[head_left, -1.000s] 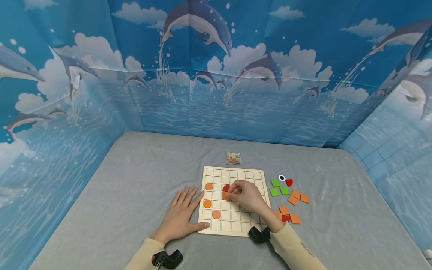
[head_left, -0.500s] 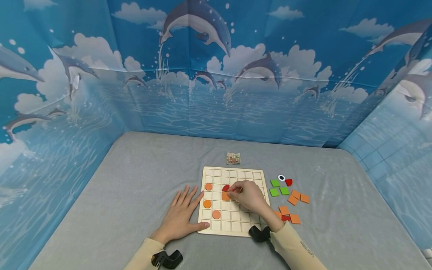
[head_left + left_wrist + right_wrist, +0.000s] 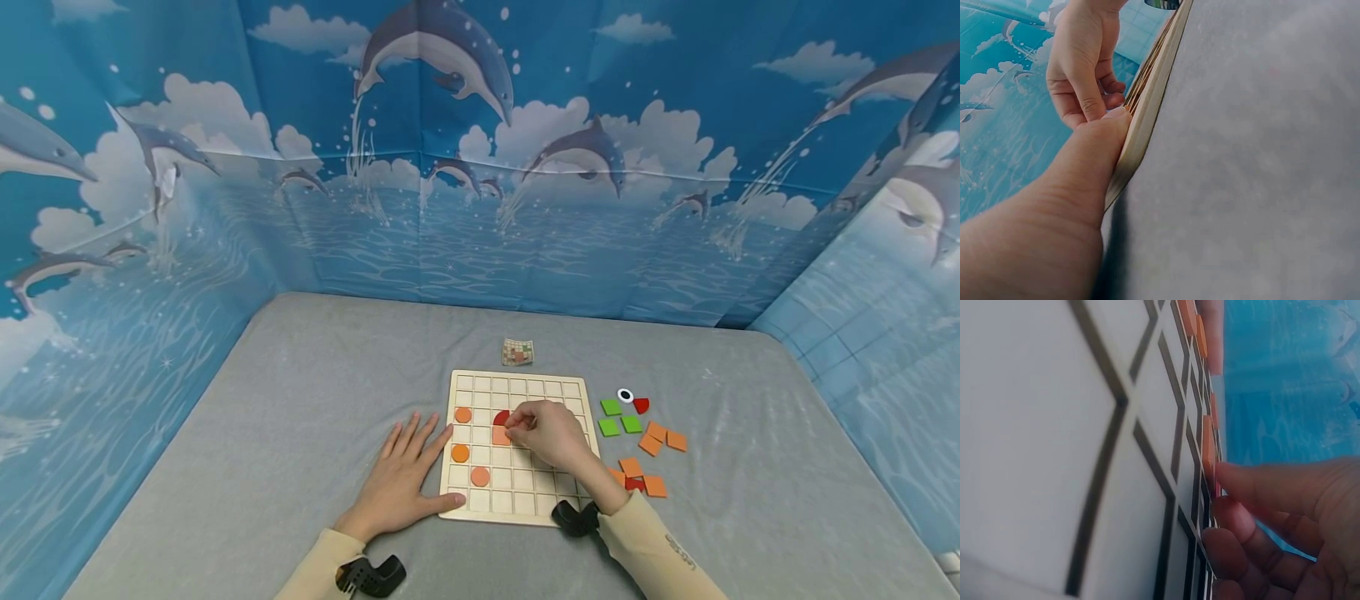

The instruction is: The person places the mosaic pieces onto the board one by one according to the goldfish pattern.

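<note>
A light wooden grid board (image 3: 517,506) lies flat on the grey table. My left hand (image 3: 405,479) rests palm down with spread fingers along its left side, thumb on the near-left corner; the left wrist view shows that thumb on the board's edge. Over the middle of the grid, my right hand (image 3: 552,435) pinches an orange square tile (image 3: 500,436) by its right edge, the tile sitting at a cell. Just beyond it lies a red rounded piece (image 3: 501,417), partly covered by the fingers. In the right wrist view, the thumb tip meets the orange tile (image 3: 1208,447).
Three orange discs, one being the nearest disc (image 3: 480,477), sit in cells at the board's left. To the right lie green squares (image 3: 632,424), several orange squares (image 3: 655,487), red pieces (image 3: 641,406) and a white-and-black disc (image 3: 626,396). A small pattern card (image 3: 517,352) lies beyond the board.
The orange square has gone from tilted to lying flatter in its cell, its top looking lighter. My right fingertips have shifted slightly right, to its edge. The left hand stays put.
</note>
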Motion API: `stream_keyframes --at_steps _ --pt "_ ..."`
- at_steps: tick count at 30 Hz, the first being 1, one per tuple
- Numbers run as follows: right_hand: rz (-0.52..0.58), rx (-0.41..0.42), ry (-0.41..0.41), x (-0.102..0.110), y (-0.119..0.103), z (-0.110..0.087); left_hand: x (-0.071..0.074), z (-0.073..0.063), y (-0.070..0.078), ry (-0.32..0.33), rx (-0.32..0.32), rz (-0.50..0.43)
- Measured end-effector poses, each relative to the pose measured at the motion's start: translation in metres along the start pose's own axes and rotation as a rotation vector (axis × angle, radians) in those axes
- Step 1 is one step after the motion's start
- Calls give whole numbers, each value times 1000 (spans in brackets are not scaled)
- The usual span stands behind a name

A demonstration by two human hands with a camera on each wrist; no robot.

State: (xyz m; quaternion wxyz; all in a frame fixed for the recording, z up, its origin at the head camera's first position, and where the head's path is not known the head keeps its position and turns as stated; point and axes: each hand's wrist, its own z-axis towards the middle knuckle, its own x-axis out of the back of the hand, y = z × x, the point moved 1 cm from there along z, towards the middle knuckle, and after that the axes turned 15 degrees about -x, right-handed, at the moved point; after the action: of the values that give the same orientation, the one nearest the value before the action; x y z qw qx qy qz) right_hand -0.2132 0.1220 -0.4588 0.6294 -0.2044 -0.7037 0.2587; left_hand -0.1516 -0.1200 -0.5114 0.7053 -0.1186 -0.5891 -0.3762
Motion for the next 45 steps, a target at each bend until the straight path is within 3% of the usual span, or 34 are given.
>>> stream_keyframes --at_steps 10,17,25,32,39,45 --pt "-20 -2 -20 4 1 -4 0 1 0 -45 26 -1" --pt "-25 -6 15 14 8 -11 1 1 0 -22 15 -5" --pt "44 -15 6 35 28 -23 2 1 1 -31 16 -9" --pt "6 -84 28 60 48 -34 3 1 2 -32 17 -17" --pt "-28 -131 -8 70 66 -44 4 1 2 -26 16 -25" --pt "-65 -103 -42 73 83 -52 3 1 2 -26 11 -22"
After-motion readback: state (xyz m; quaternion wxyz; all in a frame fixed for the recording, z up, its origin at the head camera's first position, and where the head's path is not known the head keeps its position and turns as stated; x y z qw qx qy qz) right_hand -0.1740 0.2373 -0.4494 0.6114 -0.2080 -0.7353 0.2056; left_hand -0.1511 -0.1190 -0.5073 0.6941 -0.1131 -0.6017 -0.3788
